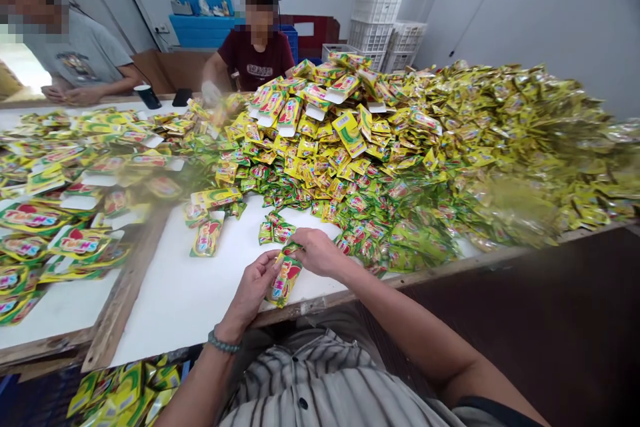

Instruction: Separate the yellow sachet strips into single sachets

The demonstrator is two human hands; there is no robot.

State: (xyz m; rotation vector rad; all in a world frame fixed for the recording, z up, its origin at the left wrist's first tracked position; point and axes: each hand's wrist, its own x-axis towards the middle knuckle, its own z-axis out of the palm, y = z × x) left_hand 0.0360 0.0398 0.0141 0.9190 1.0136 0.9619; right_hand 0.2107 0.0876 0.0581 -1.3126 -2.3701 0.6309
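My left hand (253, 288) grips a yellow-green card pack (285, 279) with a red logo, holding it from its left side near the table's front edge. My right hand (316, 252) pinches the top of the same pack, where small green sachets sit. Two loose green sachets (274, 231) lie just beyond the hands on the white table top (200, 293). A huge heap of yellow and green sachets (425, 160) rises behind and to the right.
Flat card packs (75, 240) cover the left table section beyond a wooden divider (125, 293). Two other people sit across the table, one in a maroon shirt (257, 60), one in grey (80, 53). White crates (383, 7) stack at the back. More packs (125, 390) lie below the table.
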